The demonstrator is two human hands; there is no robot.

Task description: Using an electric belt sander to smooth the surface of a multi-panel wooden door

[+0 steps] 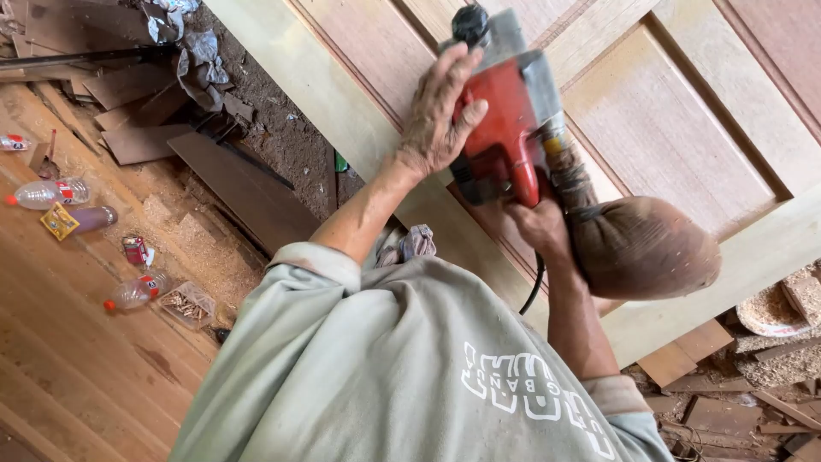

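Seen from the head camera, the left hand (436, 120) wraps its fingers over the front of a red and grey electric power sander (505, 128), which sits on a pale panelled wooden door (684, 128) near its lower rail. The right hand (539, 227) closes tight around the rear handle, just beside the brown cloth dust bag (641, 248), while clear plastic bottles (51, 195) lie well apart on the plank floor.

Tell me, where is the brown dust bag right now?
In the head view, right of centre, the brown dust bag hangs off the red power sander, resting on the wooden panelled door beside the right hand.
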